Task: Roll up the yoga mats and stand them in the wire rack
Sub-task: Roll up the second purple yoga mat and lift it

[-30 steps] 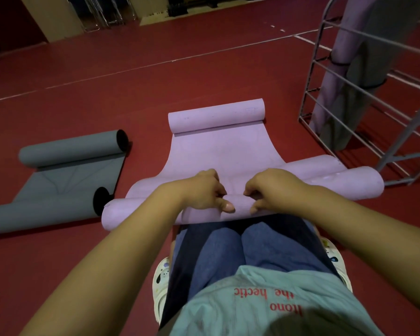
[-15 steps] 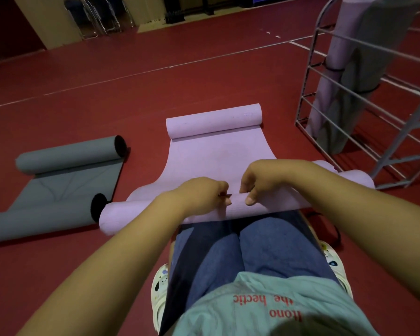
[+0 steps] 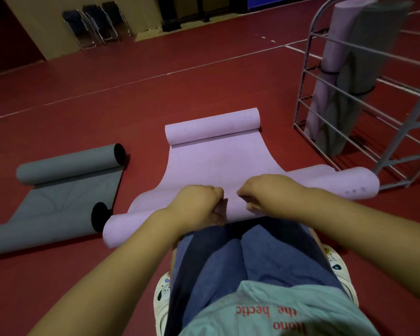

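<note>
A lilac yoga mat [image 3: 216,163] lies on the red floor in front of my knees, curled into a roll at its far end and at its near end. My left hand [image 3: 197,204] and my right hand [image 3: 264,195] sit side by side on the middle of the near roll, fingers curled over it and gripping it. To the left a grey yoga mat [image 3: 66,192] lies half unrolled, also curled at both ends. At the right stands the wire rack [image 3: 349,98], holding an upright lilac roll [image 3: 325,76] and an upright grey roll [image 3: 359,69].
Folded chairs [image 3: 97,27] lean against the far wall at the back left. White lines cross the red floor beyond the mats. My knees and white shoes are just behind the near roll.
Both hands have shifted forward over the near lilac roll, turning it a little toward the far end. The view has tilted up, showing more of the rack and the back wall.
</note>
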`<state>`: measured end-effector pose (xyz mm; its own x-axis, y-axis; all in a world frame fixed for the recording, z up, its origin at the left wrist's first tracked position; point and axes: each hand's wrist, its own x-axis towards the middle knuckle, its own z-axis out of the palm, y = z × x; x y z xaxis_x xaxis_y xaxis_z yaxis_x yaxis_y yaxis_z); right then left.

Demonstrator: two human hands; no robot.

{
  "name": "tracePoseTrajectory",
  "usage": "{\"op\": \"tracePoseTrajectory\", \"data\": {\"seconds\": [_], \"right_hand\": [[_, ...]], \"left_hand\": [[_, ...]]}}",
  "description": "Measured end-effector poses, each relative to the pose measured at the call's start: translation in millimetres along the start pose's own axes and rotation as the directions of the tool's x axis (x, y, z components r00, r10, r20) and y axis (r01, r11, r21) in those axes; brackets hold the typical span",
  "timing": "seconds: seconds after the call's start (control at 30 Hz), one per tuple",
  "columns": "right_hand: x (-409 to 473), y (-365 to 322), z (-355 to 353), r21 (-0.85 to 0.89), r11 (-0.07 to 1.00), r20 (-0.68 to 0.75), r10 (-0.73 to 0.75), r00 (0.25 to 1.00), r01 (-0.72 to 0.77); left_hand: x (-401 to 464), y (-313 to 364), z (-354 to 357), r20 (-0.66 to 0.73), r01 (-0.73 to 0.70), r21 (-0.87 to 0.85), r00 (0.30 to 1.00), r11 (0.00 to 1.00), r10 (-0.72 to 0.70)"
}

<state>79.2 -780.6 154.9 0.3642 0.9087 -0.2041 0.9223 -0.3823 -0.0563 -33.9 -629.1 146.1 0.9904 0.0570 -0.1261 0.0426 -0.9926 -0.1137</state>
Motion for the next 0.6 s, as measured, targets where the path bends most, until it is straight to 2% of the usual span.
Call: {"op": "tracePoseTrajectory", "data": {"seconds": [0.07,0.23,0.33,0.5,0.6], "right_hand": [[-12,-6,10,-0.01,1.0,-0.103,0.015,0.995,-0.016],[-9,-6,29,-0.012,0.997,-0.157,0.077,0.985,-0.079],[4,4,24,0.029,0.997,-0.136,0.074,0.988,-0.071],[20,14,14,0.037,0.999,-0.057,0.041,0.998,-0.039],[27,16,5,0.057,0.998,-0.003,0.023,1.0,-0.023]], "left_hand": [[3,-4,-1,0.004,-0.007,-0.039,1.0,0.999,0.007],[17,-8,-6,0.105,0.005,-0.078,0.995,0.997,0.003],[22,-12,-9,0.151,0.033,-0.128,0.989,0.991,-0.014],[20,-18,-7,0.136,0.088,-0.266,0.989,0.96,-0.053],[14,-20,-1,0.047,0.007,-0.163,0.999,0.987,0.0]]}}
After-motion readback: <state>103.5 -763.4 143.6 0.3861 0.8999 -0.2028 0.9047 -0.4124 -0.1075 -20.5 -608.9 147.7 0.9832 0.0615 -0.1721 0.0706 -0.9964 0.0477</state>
